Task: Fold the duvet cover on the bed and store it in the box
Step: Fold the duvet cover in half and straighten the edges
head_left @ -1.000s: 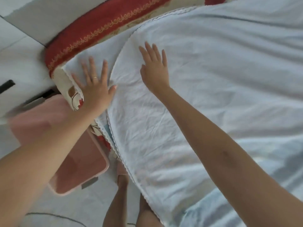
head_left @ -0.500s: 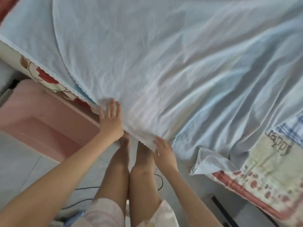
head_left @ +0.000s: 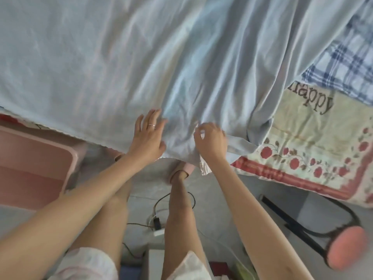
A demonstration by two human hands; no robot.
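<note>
Duvet cover [head_left: 141, 57], pale blue, lies spread and creased across the bed, its near edge hanging over the mattress side just in front of my legs. My left hand [head_left: 148, 136] lies flat on the cloth near that edge, fingers straight and spread, gripping nothing. My right hand [head_left: 211, 140] is curled, its fingertips pinching a gather of the cover at the hem, where a white trimmed strip hangs below my wrist. The pink storage box [head_left: 36, 154] stands open on the floor to my left, beside the bed, with none of the cover in it. To my right, the floral bed sheet [head_left: 298, 138] and a blue plaid cloth [head_left: 347, 63] show beyond the cover's corner. Assessment: folding is at an early stage and the cover is not yet doubled over. Risks noted: the pinch takes only a small fold of thin fabric, so a pull may slip it free, or lift one layer and leave the other behind, giving a skewed fold. The deep creases running toward my right hand would be locked in if not smoothed first. The overhanging edge could slide to the floor, where a cable [head_left: 139, 225] lies near my feet. If my flat left hand presses while the right pulls, it may drag the sheet beneath.
</note>
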